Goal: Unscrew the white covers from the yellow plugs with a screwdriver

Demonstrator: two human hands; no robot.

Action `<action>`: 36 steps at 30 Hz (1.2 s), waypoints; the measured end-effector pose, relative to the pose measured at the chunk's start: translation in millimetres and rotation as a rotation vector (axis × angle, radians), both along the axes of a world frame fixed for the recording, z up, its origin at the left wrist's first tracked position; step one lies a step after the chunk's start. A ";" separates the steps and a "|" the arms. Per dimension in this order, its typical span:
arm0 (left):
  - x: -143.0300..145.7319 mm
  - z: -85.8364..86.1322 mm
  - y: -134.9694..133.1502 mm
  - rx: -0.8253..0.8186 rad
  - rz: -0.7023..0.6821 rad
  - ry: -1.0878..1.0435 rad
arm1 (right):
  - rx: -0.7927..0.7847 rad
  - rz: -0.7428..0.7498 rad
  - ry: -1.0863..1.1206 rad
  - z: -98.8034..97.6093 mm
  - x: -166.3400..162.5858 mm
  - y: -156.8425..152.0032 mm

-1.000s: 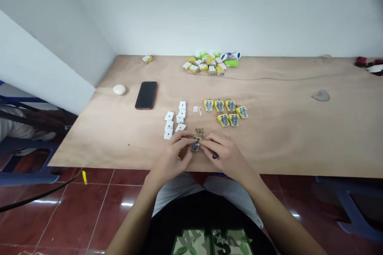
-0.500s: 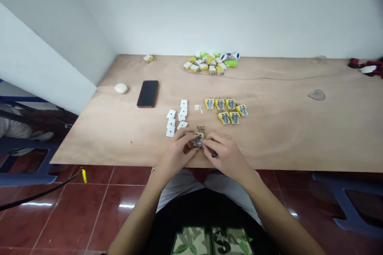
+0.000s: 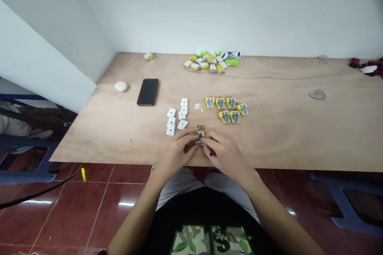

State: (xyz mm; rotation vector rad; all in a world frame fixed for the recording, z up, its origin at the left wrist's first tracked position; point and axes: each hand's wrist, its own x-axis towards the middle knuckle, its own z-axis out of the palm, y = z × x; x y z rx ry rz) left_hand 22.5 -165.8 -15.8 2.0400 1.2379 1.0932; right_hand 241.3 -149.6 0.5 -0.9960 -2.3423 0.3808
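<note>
Both hands meet at the near edge of the pale plywood counter [image 3: 299, 127]. The left hand [image 3: 175, 153] and right hand [image 3: 226, 155] each keep a closed grip on one small yellow plastic plug body [image 3: 199, 137], pinched between their fingertips, just below the white square covers [image 3: 176, 116].

my fingers [image 3: 206, 142] cover most of the small yellow plug part [image 3: 199, 135] at the near edge of the table [image 3: 299, 135]; only its top shows, its inner detail too small to tell. a dark tool tip [image 3: 212, 153] pokes from under my right hand [image 3: 225, 154], the rest hidden. the red things [image 3: 366, 65] at the far right corner are cut by the picture's edge. the tiny white bits [image 3: 198, 106] mid-table are too small to identify.
</note>
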 end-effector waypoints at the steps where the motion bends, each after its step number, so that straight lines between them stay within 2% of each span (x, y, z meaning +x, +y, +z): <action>1: -0.1 0.2 0.0 0.001 -0.002 -0.001 | 0.001 0.003 0.004 0.2 -0.2 0.1; 7: -1.1 1.4 0.3 -0.003 -0.014 -0.005 | 0.047 0.011 -0.016 4.5 -3.1 0.0; 12: -1.4 2.7 0.1 -0.012 -0.016 -0.010 | 0.031 -0.002 -0.004 4.8 -4.4 -0.1; 21: -2.0 0.1 0.8 0.074 -0.025 0.014 | -0.054 -0.056 0.048 -0.4 -2.8 -1.5; 31: 0.9 -1.4 0.0 0.087 -0.029 0.001 | 0.097 -0.037 0.139 -12.1 4.3 -1.8; 36: 0.4 -3.4 0.9 0.076 -0.009 0.004 | 0.110 -0.014 0.127 -12.0 5.7 -0.9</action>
